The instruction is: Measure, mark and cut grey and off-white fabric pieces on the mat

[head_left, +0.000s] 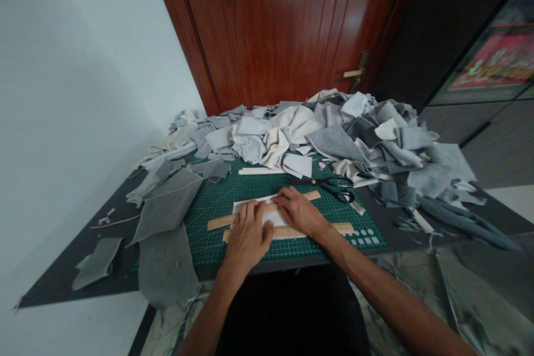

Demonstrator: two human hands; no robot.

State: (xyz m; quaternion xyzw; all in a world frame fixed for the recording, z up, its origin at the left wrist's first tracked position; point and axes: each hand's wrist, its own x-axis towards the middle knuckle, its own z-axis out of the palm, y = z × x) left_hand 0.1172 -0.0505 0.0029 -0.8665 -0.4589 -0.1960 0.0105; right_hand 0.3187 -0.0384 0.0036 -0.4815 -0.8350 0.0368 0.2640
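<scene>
My left hand [249, 233] lies over the upper wooden ruler [217, 223], fingers stretched across it and thumb apart. Under the ruler is a small white piece of cloth [273, 218]. My right hand [300, 211] rests on the same ruler farther right, its fingers laid toward the cloth's far edge. Both hands partly hide the cloth. A second wooden ruler [342, 228] runs along the near edge of the cloth, passing below my right wrist. All this lies on a green cutting mat [208, 250]. Black-handled scissors [334, 182] lie beyond my right hand.
Heaped grey and white fabric scraps [292, 125] cover the back and right of the dark table [54, 267]. Grey cloth [167, 267] hangs over the front edge at left. A white wall [75, 94] and brown door [283, 28] stand close behind.
</scene>
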